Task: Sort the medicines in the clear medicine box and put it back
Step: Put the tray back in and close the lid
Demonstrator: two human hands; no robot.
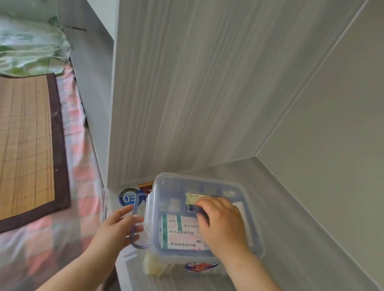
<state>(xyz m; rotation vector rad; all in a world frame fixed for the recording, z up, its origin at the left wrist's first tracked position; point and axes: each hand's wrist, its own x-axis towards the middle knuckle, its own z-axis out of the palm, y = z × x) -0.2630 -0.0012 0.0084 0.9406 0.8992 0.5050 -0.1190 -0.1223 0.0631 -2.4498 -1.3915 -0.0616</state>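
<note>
The clear medicine box (173, 190) stands on a grey wood-grain shelf (295, 251), lid on, in the corner by the upright panel. Through the lid I see white and green medicine packets (177, 234) and a blue inner tray. My right hand (219, 223) lies on the lid with its fingers curled on the dark blue top handle. At the box's left end my left hand (118, 228) holds the blue side latch (134, 233), which is swung outward. A red cross sticker (201, 267) shows on the front wall.
A round blue-labelled item (129, 197) and a small brown object (145, 186) sit behind the box in the corner. A bed with a bamboo mat (5, 147) and pink checked sheet (75, 166) lies to the left. The grey wall (357, 109) rises to the right.
</note>
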